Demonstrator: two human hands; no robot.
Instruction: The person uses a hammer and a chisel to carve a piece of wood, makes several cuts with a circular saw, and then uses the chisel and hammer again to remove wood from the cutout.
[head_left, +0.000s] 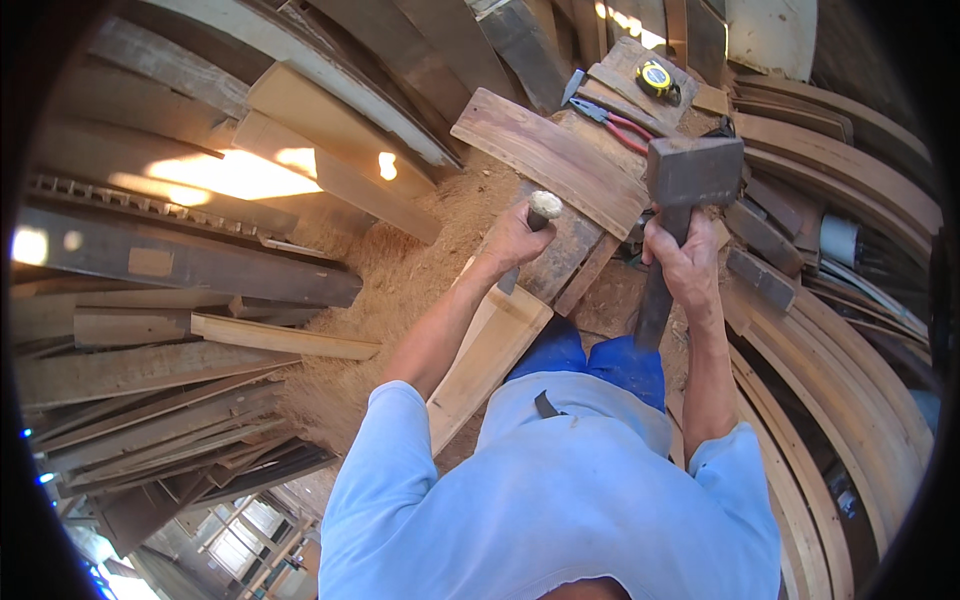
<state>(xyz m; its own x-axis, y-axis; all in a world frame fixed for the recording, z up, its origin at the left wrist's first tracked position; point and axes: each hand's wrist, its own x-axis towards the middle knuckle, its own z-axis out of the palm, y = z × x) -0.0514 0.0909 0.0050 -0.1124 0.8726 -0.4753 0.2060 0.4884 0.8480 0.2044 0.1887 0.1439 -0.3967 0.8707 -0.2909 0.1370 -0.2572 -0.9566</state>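
My left hand [510,240] is closed round a chisel [545,206]. The chisel's pale, worn handle end points up, and its blade comes down on the end of a light wooden board [490,355] beside my left thigh. My right hand [690,262] grips the handle of a dark wooden mallet [697,172]. The blocky mallet head is raised to the right of the chisel, apart from it. Just beyond my left hand, a reddish-brown plank [550,158] lies across the narrow workbench [553,262]. The chisel's cutting tip is hard to make out.
Pliers with red handles [628,130] and a yellow tape measure [655,78] lie at the bench's far end. Sawdust [400,265] covers the floor to the left. Stacked boards [180,255] crowd the left side, and curved timbers [830,350] line the right.
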